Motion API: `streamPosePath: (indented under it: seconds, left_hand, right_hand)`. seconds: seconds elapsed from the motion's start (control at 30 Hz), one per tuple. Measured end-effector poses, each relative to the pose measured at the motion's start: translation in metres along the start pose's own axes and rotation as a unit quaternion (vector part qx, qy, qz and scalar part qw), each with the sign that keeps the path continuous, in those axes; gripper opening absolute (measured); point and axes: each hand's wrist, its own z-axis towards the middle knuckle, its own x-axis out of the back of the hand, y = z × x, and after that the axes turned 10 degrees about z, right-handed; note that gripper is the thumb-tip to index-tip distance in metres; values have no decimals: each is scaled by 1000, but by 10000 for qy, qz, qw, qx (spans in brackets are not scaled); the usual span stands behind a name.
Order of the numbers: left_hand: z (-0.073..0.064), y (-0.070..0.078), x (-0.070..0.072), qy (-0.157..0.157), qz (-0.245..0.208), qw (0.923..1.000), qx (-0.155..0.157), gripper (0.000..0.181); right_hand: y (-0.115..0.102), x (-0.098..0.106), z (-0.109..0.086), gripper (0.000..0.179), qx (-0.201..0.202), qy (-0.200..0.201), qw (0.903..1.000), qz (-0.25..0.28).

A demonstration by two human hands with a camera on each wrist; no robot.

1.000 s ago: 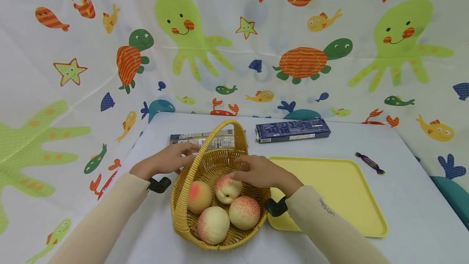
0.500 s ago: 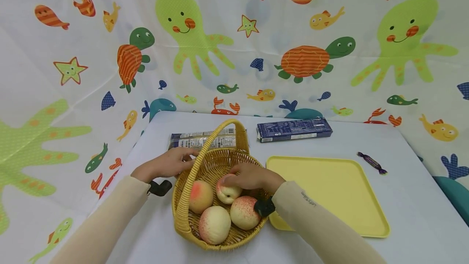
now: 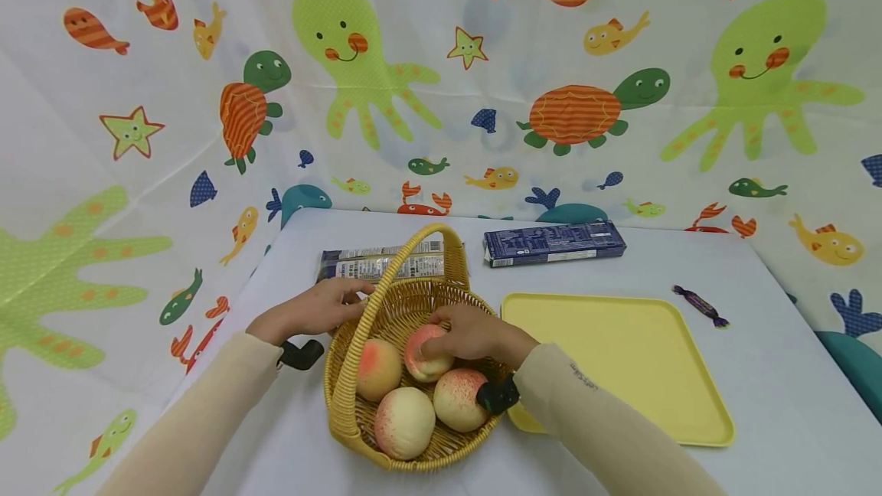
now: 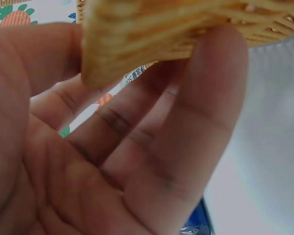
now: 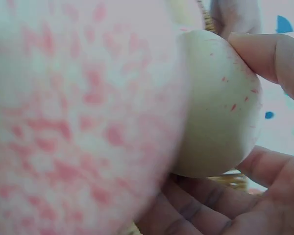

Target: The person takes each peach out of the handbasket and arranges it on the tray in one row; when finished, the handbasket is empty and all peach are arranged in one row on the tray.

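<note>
A yellow wicker basket (image 3: 413,466) with a tall handle stands on the table and holds several pale, red-speckled peaches. At its left side my left hand (image 3: 313,308) grips the rim; in the left wrist view, the thumb and fingers lie on either side of the wicker (image 4: 132,39). My right hand (image 3: 475,337) reaches inside and grips the rear peach (image 3: 419,354), thumb on one side, fingers around the other. Another peach (image 5: 83,117) fills the left of the right wrist view, in front of the gripped one (image 5: 220,107). Two more peaches (image 3: 404,423) (image 3: 377,370) rest at the basket's front and left.
Right of the basket lies a yellow tray (image 3: 620,366), partly behind the right forearm. A wrapped candy (image 3: 700,306) is beyond its right edge. Behind are a dark blue box (image 3: 554,243) and a flat printed packet (image 3: 379,260), which the handle partly covers.
My right hand has come down and left into the basket and closed around the rear peach, which has turned a little. The left hand has settled against the basket's rim.
</note>
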Motion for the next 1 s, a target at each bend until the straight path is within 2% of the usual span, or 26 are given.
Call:
streamPosePath:
  seconds: [0.27, 0.47, 0.77, 1.0]
  left_hand:
    - [0, -1, 0, -23, -17, 10000, -4, 47]
    - [-1, -1, 0, -26, -45, 10000, 27, 46]
    - [-2, 0, 0, -54, -77, 10000, -1, 46]
    - [-3, -1, 0, -65, -92, 9999, -28, 45]
  right_hand:
    - [-7, 23, -25, 58, 327, 443, 9977, 399]
    - [-2, 45, -49, 62, 485, 767, 9917, 912]
    - [23, 68, -75, 67, 564, 1374, 9768, 1543]
    - [50, 76, -83, 64, 527, 1956, 9675, 1512]
